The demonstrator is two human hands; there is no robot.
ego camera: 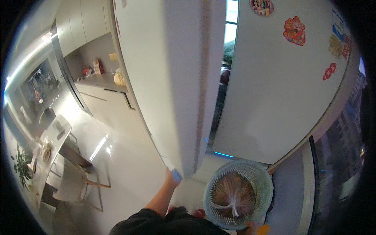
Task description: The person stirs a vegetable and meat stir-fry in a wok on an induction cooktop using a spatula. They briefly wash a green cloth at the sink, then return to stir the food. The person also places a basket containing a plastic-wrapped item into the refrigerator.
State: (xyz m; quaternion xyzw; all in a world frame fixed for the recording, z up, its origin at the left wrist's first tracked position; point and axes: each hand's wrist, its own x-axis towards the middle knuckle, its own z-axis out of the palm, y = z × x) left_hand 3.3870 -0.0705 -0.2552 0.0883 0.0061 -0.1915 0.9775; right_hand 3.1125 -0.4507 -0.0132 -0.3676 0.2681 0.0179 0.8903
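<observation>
My left hand [173, 177] is at the lower edge of the white wall panel [152, 88]. A pale blue patch covers part of its back, and whether it is an object or light I cannot tell. The fingers are hard to make out. At the bottom edge of the view, my right hand [249, 227] grips the near rim of a pale blue-green plastic basket [210, 192]. Inside the basket lies a knotted clear plastic bag [233, 195] with brownish contents. A blurred orange thing [263, 229] shows beside my right hand.
A white door-like panel [282, 88] with red decorations stands beyond the basket, beside a narrow gap [218, 108]. Dark window glass [340, 141] is at right. To the left are a dining table [60, 126], a chair [70, 182] and a cabinet counter [102, 80].
</observation>
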